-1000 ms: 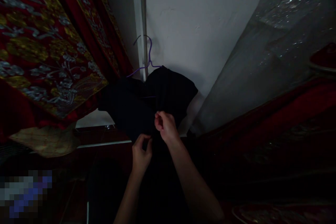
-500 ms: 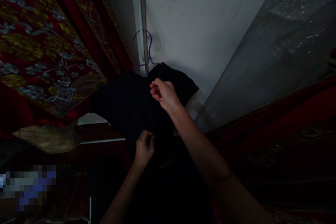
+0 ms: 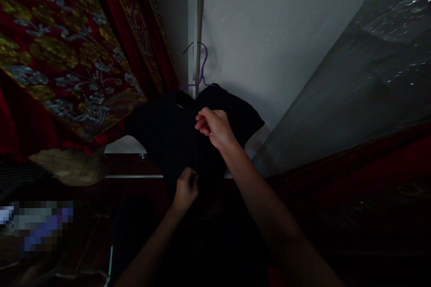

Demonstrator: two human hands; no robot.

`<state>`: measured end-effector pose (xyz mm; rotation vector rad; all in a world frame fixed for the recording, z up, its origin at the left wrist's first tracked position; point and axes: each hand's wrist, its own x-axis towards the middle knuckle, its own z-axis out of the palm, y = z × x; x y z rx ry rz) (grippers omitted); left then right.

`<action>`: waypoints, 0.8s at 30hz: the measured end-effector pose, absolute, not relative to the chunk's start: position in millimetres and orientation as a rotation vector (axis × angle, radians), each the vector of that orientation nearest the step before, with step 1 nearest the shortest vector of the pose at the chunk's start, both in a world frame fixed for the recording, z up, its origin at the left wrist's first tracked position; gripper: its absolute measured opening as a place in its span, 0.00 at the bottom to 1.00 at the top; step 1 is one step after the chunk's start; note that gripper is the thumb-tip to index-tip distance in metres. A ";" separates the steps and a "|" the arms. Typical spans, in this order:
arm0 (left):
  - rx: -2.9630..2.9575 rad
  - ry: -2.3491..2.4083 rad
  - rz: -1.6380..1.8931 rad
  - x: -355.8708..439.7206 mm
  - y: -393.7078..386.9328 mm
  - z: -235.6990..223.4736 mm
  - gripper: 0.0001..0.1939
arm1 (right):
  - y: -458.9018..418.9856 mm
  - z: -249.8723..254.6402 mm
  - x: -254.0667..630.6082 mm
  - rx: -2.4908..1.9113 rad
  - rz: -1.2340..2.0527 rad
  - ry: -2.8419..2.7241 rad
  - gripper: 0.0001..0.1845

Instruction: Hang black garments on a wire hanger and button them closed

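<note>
A black garment (image 3: 168, 134) hangs on a purple wire hanger (image 3: 201, 68) hooked by a white wall strip. My right hand (image 3: 215, 126) is raised against the garment's upper front, fingers pinched together on the dark cloth. My left hand (image 3: 185, 190) sits lower, at the garment's waist, fingers curled and gripping the fabric. The garment's lower part is lost in shadow.
Red cloth with gold and silver embroidery (image 3: 60, 54) hangs at the left. A grey glittery fabric (image 3: 353, 80) slopes down the right side. A white wall (image 3: 269, 27) is behind. Dark red surfaces lie at the right and bottom.
My right hand rose from beside the left hand to the garment's upper front. The left hand stayed low on the cloth. The view shifted a little to the left.
</note>
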<state>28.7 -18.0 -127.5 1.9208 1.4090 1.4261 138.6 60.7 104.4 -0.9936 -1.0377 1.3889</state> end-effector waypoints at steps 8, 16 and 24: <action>1.893 1.325 1.563 20.7 15.1 -20.3 0.13 | 31.3 90.3 145.4 -0.819 1.222 -1.185 0.13; 2.087 1.209 1.858 35.3 32.3 55.4 0.06 | 24.8 93.9 144.5 -0.757 1.219 -1.275 0.14; 2.291 1.187 1.743 33.6 49.7 50.6 0.06 | 44.3 106.5 143.1 -0.833 1.241 -1.052 0.11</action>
